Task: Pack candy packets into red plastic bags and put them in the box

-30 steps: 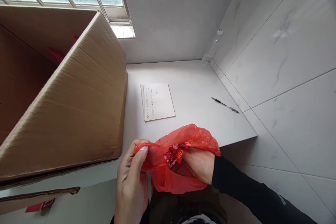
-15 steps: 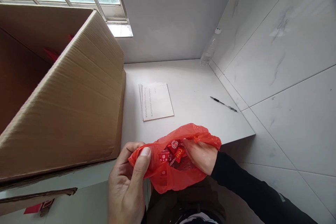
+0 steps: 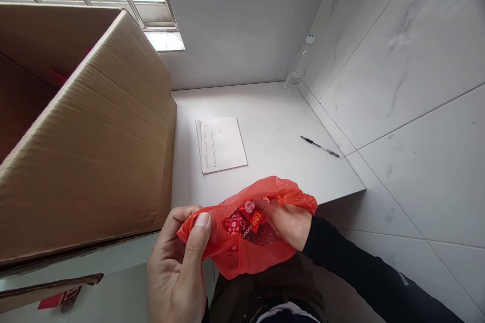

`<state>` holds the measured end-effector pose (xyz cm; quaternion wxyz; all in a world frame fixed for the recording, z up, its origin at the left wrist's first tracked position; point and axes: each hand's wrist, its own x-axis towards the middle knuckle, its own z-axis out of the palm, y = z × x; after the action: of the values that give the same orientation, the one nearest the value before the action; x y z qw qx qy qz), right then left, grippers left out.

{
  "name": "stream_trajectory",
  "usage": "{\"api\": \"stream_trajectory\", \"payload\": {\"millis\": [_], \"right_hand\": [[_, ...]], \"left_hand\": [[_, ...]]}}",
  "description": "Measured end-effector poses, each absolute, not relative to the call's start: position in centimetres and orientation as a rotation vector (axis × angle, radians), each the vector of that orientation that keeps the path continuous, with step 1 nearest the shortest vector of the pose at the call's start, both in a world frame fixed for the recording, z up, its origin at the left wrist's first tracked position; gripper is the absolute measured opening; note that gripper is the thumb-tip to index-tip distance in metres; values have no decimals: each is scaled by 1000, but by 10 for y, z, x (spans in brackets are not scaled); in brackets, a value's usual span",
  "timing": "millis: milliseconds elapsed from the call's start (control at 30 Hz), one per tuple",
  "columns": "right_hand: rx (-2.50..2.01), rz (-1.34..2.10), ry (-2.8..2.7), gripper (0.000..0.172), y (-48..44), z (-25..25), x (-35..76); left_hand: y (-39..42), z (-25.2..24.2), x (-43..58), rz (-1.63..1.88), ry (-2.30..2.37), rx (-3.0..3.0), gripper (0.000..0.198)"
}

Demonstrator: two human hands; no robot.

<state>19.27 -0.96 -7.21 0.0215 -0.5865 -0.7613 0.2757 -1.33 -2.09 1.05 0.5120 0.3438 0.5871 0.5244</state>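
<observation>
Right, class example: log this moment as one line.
left hand: pinching rim of red bag; right hand: partly inside it; contents: red packets; on table: paper, pen

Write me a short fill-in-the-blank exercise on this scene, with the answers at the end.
1. The left hand grips the edge of the plastic bag, which is ____.
2. The right hand, inside the bag beside wrapped packets, extends from a ____ sleeve.
3. In the picture, the pen lies to the ____ of the printed paper.
Missing words: red; black; right.

The red bag [image 3: 265, 260] hid the fingertips of the right hand [image 3: 291, 224], while the left edge cropped the cardboard box [image 3: 98, 151].
</observation>
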Motion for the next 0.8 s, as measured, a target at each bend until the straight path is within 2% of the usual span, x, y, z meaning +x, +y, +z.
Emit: {"api": "stream_trajectory", "payload": {"millis": [100, 233, 333, 500, 600, 800], "right_hand": [[-1849, 795, -2446, 29, -9, -71, 189], [-1833, 769, -2460, 41, -10, -69, 186], [-1798, 767, -2454, 29, -10, -69, 186], [-1760, 781, -2491, 29, -13, -67, 183], [-1750, 701, -2552, 21, -14, -65, 182], [-1769, 743, -2549, 37, -12, -69, 182]], "left_hand": [[-21, 9, -14, 1252, 1426, 818, 31], [-21, 7, -14, 1256, 1430, 815, 30], [-22, 6, -14, 1260, 1423, 845, 30], [-22, 7, -16, 1269, 1442, 826, 33], [-22, 8, -17, 1274, 1451, 830, 33], [-22, 8, -15, 1284, 1437, 801, 32]]}}
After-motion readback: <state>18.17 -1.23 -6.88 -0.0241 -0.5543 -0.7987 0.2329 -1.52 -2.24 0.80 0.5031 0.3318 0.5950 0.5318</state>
